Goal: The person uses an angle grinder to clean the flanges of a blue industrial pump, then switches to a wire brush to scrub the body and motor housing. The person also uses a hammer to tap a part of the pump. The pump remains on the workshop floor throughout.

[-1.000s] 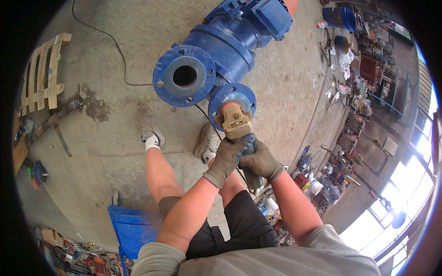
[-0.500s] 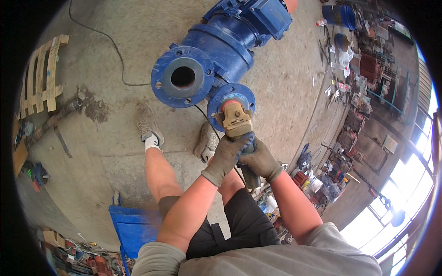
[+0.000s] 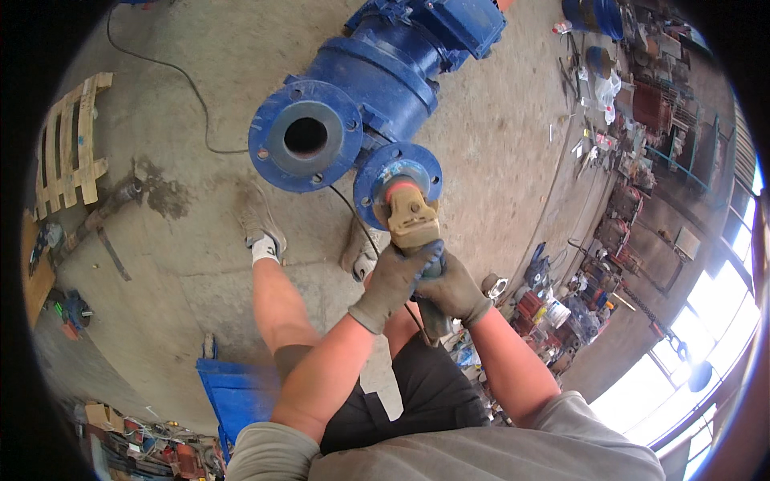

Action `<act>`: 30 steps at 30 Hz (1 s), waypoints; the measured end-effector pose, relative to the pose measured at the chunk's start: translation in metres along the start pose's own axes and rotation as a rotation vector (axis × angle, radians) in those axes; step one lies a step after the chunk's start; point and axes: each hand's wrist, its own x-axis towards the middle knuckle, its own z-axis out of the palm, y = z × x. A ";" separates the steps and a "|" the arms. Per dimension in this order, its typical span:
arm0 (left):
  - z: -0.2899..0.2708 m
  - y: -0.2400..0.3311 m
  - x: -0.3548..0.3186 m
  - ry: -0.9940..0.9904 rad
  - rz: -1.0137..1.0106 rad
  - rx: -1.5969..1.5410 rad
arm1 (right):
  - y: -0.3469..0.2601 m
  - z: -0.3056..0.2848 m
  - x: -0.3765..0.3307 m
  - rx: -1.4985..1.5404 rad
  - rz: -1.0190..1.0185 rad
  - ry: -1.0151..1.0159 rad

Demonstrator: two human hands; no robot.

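Observation:
My gloved left hand (image 3: 393, 280) and gloved right hand (image 3: 455, 290) are both wrapped around the body of an angle grinder (image 3: 415, 222), the left one behind its head. The grinder's dusty head lies over the smaller flange (image 3: 425, 166) of a blue pump (image 3: 375, 76), against or just above the flange face. A reddish disc edge shows there; the exact contact is hidden under the head. Left of it, the larger round flange (image 3: 267, 148) has a dark open bore and bolt holes. A black cord (image 3: 419, 319) hangs by the grinder's rear end.
A wooden pallet (image 3: 70, 148) lies at the left. Along the right run tools, metal parts and a blue bucket (image 3: 595, 18). A blue metal piece (image 3: 245, 393) stands at the lower left. Another cable (image 3: 199, 92) crosses the concrete floor beyond my feet.
The view has shifted slightly, and the pump's flanges sit a little further left in it. The grinder's head has turned a little on the smaller flange; both hands keep their grip.

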 end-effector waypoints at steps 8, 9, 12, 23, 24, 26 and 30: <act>-0.003 0.012 -0.001 -0.002 -0.002 0.043 | 0.004 0.002 0.005 0.017 0.030 -0.008; -0.003 0.012 -0.001 -0.012 -0.009 0.039 | 0.003 0.002 0.005 0.041 -0.011 -0.022; -0.004 0.013 0.000 -0.030 -0.003 0.028 | 0.002 0.003 0.004 0.036 -0.011 -0.020; -0.005 0.025 -0.001 -0.062 -0.010 0.242 | 0.002 0.008 0.003 0.135 0.058 -0.004; -0.004 0.026 0.000 -0.063 0.020 0.235 | 0.002 0.008 0.003 0.149 -0.006 -0.012; -0.002 0.027 0.000 -0.045 0.055 0.226 | 0.001 0.007 0.003 0.126 -0.035 -0.008; 0.001 0.028 -0.002 -0.018 0.028 0.157 | -0.001 0.004 0.002 0.166 0.072 -0.066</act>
